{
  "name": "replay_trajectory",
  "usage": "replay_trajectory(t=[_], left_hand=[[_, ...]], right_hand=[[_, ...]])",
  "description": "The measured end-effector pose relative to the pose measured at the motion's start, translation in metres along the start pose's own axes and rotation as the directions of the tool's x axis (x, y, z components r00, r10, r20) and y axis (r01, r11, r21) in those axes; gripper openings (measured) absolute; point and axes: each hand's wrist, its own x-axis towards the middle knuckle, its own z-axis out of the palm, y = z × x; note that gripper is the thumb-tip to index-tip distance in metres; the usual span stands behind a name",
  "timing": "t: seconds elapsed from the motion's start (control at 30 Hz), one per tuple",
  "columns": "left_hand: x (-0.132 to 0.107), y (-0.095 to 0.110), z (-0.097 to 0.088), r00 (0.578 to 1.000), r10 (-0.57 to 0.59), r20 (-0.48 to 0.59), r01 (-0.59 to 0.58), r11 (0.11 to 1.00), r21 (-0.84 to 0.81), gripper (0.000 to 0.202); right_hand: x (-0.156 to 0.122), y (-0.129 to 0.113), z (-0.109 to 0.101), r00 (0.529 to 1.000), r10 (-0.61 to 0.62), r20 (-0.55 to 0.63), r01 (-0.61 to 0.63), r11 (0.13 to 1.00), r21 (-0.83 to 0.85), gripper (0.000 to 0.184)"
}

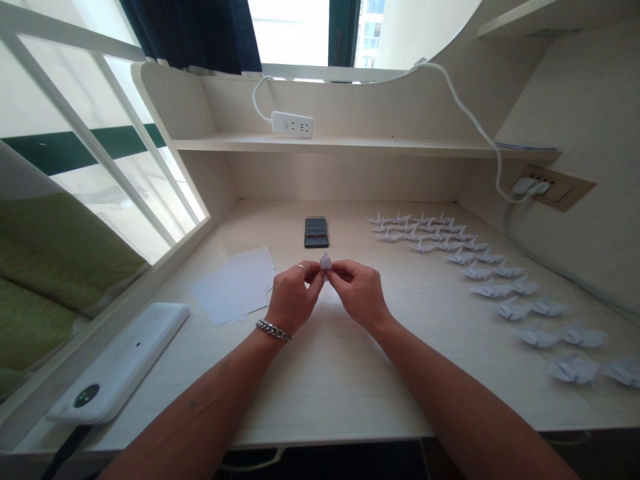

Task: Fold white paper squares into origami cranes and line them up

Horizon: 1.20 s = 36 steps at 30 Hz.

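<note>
Both my hands meet above the middle of the pale wooden desk (pixel 330 373), pinching one small folded piece of white paper (pixel 325 261) between their fingertips. My left hand (pixel 293 298), with a ring and a chain bracelet, grips its left side. My right hand (pixel 357 292) grips its right side. A loose stack of white paper sheets (pixel 235 283) lies flat just left of my left hand. Two rows of several finished white paper cranes (pixel 493 280) run along the desk from back centre to the near right edge.
A dark phone (pixel 317 232) lies behind my hands. A long white device (pixel 120 363) rests at the near left by the window frame. A white power strip (pixel 292 124) sits on the shelf, its cable (pixel 470 120) running to a wall socket (pixel 543 187) at right.
</note>
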Motion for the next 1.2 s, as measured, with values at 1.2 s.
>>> replay_trajectory(t=[1.2], left_hand=[[-0.001, 0.0, 0.002, 0.99, 0.108, -0.092, -0.12, 0.982, -0.145, 0.014]], right_hand=[[0.011, 0.012, 0.003, 0.965, 0.257, 0.055, -0.252, 0.849, 0.464, 0.025]])
